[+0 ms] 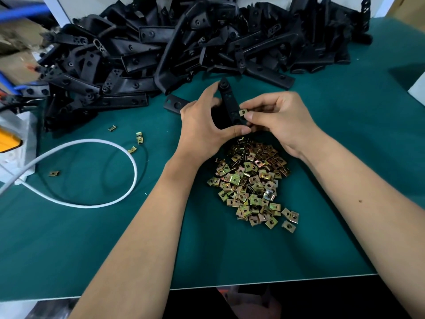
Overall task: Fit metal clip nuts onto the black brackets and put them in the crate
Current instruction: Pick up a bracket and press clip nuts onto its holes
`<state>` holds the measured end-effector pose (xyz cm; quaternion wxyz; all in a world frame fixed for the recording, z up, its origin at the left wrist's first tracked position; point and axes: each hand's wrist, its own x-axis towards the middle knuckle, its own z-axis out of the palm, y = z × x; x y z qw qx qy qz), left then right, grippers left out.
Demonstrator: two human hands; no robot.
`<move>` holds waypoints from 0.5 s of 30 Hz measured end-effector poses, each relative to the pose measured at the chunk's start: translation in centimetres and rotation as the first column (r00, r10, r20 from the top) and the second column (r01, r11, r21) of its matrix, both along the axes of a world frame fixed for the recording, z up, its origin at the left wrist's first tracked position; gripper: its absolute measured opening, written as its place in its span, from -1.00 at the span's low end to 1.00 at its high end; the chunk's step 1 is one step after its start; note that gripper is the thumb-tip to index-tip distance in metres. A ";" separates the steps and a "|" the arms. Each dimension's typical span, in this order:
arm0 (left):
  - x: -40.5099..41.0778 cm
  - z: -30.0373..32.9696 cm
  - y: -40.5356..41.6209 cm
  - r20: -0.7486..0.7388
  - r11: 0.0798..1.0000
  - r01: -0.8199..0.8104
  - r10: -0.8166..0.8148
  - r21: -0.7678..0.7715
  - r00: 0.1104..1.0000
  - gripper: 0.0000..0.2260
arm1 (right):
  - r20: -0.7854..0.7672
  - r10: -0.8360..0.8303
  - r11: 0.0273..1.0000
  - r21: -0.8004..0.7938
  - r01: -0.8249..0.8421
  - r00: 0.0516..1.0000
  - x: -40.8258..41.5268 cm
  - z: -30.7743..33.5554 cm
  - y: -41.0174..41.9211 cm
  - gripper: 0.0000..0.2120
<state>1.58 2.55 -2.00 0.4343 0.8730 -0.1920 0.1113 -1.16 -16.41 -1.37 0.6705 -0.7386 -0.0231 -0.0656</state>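
Observation:
My left hand (202, 122) grips a black bracket (228, 100) that stands nearly upright above the green table. My right hand (277, 116) pinches a brass-coloured clip nut (243, 112) against the bracket's right edge, about halfway down. Just below both hands lies a heap of loose clip nuts (250, 183). A big pile of black brackets (174, 47) fills the back of the table. No crate is in view.
A white cable (128, 157) loops over the green mat (92, 238) on the left, with a few stray clip nuts (139, 137) near it. A white and yellow object (11, 143) sits at the left edge. The table's front edge runs close below my forearms.

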 end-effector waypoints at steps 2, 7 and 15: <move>0.0 0.0 0.0 0.009 1.000 0.008 -0.008 0.017 1.000 -0.01 | -0.012 -0.004 1.000 0.016 0.004 1.000 0.0 -0.1 0.1 -0.79; 0.0 -0.1 0.0 0.014 1.000 0.004 -0.004 0.030 1.000 -0.02 | -0.045 0.060 0.993 0.108 -0.055 0.997 -0.1 0.1 0.1 -0.87; -0.1 0.1 0.0 0.136 0.993 -0.039 0.023 0.116 0.990 0.02 | -0.006 -0.007 0.999 0.049 0.007 1.000 -0.2 0.2 0.3 -0.74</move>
